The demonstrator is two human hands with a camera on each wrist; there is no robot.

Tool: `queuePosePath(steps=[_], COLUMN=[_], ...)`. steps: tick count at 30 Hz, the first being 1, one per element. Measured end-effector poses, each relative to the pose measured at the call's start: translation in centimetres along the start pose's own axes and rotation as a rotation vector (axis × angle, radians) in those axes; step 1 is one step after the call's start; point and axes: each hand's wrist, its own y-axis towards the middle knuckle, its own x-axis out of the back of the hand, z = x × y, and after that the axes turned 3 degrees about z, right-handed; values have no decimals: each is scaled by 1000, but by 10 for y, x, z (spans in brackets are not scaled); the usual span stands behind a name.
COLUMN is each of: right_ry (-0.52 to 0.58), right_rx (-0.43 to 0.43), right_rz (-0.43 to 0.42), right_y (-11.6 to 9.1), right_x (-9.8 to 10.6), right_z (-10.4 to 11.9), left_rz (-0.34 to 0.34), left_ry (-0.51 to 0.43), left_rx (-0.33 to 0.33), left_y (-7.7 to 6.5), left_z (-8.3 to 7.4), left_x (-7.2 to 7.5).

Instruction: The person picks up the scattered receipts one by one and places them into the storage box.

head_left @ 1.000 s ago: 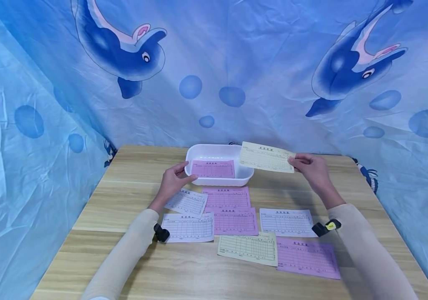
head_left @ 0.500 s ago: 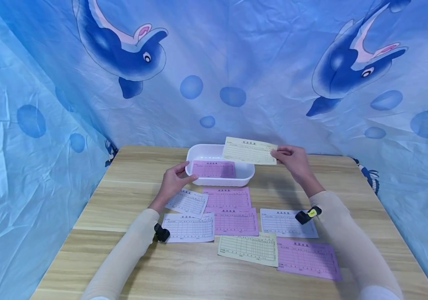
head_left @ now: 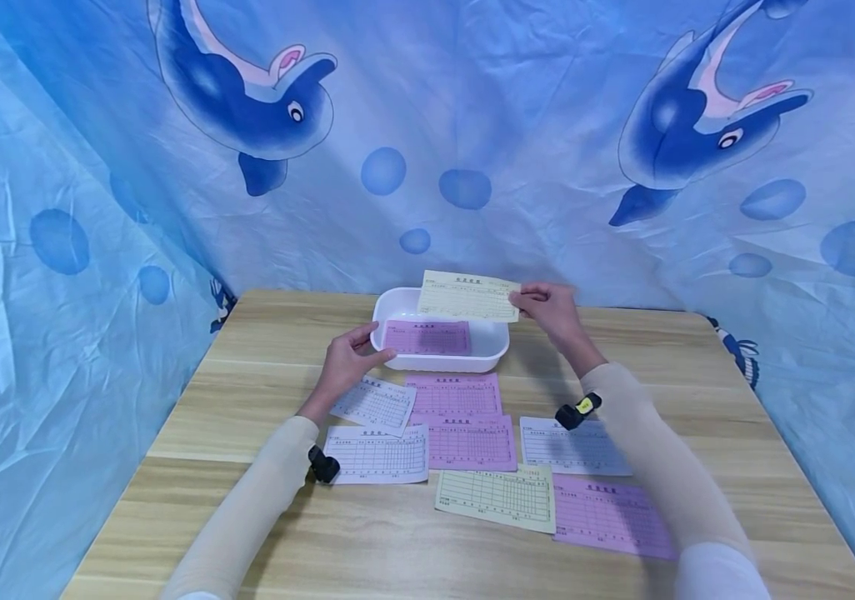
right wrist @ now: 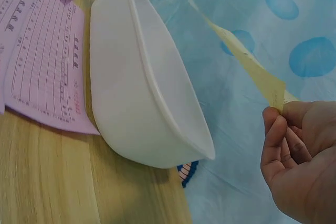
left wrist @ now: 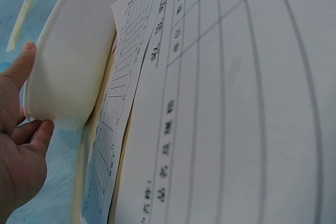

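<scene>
My right hand point(head_left: 550, 315) pinches the right edge of a pale yellow receipt slip point(head_left: 467, 297). The slip hangs over the back right of a white plastic tub point(head_left: 442, 364), well above its rim in the right wrist view. At the tub's left end, my left hand point(head_left: 348, 362) grips the rim between thumb and fingers; the left wrist view shows the thumb point(left wrist: 23, 62) on one edge and curled fingertips by the corner. Inside the tub lies a pink receipt slip point(head_left: 427, 337).
Before the tub, more slips lie on the wooden table point(head_left: 247, 517): two white ones point(head_left: 377, 457) at left, overlapping pink ones point(head_left: 472, 443), a yellow one point(head_left: 495, 500), a white one point(head_left: 570, 446) and a pink one point(head_left: 607, 518). A blue dolphin-print cloth point(head_left: 517, 100) hangs behind.
My right hand has carried the yellow slip leftward and slightly up, from beside the tub's right end to over the tub. The left hand and the tub stay in place.
</scene>
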Motion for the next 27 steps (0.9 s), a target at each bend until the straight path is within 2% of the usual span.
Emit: queuePosePath(steps=[5,14,20,27], right_ry=[18,-12,-66,-147], right_rx=[-4,-33,-72,-79], right_rz=[22,62,73,72], right_y=[4,9,15,18], right_x=[-15,-41,-57,-70], right_z=[0,-1,-2,-2], left_rz=[-3,13,18,34], left_ry=[17,-4,-16,-19], left_rx=[-3,-25,-18,-10], left_y=[-2,-5,-5,-4], left_z=[-1,-1,-1,-4], left_x=[0,2,2,3])
